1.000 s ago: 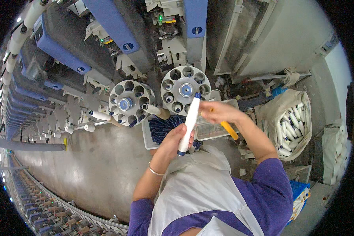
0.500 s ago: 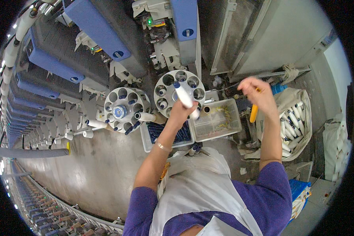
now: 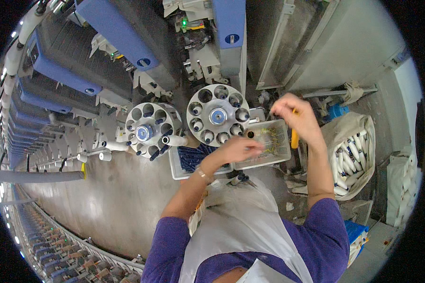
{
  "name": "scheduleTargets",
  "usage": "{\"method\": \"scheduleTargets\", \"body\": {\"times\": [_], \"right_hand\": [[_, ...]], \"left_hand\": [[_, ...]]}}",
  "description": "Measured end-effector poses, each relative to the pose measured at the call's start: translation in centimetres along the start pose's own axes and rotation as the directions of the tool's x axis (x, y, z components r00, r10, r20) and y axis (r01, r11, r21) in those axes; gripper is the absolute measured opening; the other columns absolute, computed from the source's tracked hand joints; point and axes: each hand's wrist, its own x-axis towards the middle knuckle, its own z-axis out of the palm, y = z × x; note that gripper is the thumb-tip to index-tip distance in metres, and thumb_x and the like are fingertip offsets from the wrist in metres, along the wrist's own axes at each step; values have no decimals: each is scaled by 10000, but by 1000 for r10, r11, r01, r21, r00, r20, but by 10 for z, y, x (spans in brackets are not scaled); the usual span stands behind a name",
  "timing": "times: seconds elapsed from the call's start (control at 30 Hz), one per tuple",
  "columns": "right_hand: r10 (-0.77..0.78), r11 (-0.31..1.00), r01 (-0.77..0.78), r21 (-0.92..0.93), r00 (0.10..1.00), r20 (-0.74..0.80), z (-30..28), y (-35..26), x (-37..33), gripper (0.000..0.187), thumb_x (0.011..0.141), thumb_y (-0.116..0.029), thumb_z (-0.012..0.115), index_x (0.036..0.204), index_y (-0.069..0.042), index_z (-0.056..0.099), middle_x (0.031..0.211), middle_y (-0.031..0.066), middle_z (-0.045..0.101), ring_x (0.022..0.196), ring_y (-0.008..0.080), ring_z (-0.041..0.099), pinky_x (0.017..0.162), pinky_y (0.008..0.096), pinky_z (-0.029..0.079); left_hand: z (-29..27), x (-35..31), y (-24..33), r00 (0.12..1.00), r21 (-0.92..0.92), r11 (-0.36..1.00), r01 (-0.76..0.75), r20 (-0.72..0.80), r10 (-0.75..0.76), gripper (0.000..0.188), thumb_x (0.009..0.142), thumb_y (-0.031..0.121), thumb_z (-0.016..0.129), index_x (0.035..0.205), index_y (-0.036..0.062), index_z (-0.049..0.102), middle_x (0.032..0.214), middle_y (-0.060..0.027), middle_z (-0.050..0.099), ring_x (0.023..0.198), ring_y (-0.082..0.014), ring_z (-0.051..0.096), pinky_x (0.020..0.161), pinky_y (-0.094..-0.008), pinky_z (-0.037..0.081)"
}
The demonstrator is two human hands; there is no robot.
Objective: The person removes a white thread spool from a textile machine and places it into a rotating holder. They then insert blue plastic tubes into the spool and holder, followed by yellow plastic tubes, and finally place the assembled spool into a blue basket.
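Note:
My left hand [image 3: 241, 149] is over the near edge of a pale perforated basket [image 3: 284, 158], fingers stretched to the right and slightly blurred. No bobbin shows in it. To the right of the basket, my raised right hand [image 3: 300, 115] is closed around a yellow-orange handled tool [image 3: 295, 134]; its working end cannot be made out. The fingertips are pinched together, and whether thread is between them is too small to tell. Ahead of my left hand stands a round bobbin magazine [image 3: 218, 130] with a blue-ringed hub, several of its pockets holding bobbins.
At the left is a second round magazine [image 3: 136, 123], with a white yarn bobbin [image 3: 174, 140] beside it. A tray of dark blue tubes [image 3: 186, 160] sits under my left forearm. On the right, a cloth sack [image 3: 323, 141] holds white bobbins. Blue-panelled machines [image 3: 229, 28] line the back.
The white bobbin has left my left hand and is no longer seen over the magazine. That hand has moved down and right; my right hand has shifted slightly left with the tool.

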Motion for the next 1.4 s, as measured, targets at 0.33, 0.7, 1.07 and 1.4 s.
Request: {"method": "scheduleTargets", "body": {"times": [0.33,0.7,1.07,1.4], "right_hand": [[-12,888,60,-457,994,108,175,111,81,117,803,-239,656,849,-135,682,977,138,652,865,319,657,747,441,513],[237,796,-68,-602,950,205,133,84,58,403,821,-106,594,1221,-150,612,1039,266,641,926,320,670,788,416,533],[355,874,27,-486,646,675,134,104,-110,402,852,-364,644,1115,-60,640,1025,173,677,936,356,648,814,454,508],[388,907,-263,-328,826,409,165,88,-113,439,879,-430,624,961,0,653,821,195,663,775,351,651,694,444,502]], "left_hand": [[-98,-100,-62,329,-22,940,342,-933,-142,145,912,166,621,937,32,669,762,-63,678,610,-135,591,609,-264,470],[-75,-80,-76,676,-29,958,285,-702,-223,471,865,51,595,1326,93,512,1200,-171,632,1093,-310,618,900,-369,479],[-22,-231,-25,813,-20,833,552,-210,-544,258,882,131,627,1133,82,653,1039,-107,693,933,-212,675,796,-323,518],[34,-188,-45,949,-44,948,315,-14,-316,533,815,112,688,1321,69,523,1267,-125,603,1146,-241,589,930,-346,490]]}}
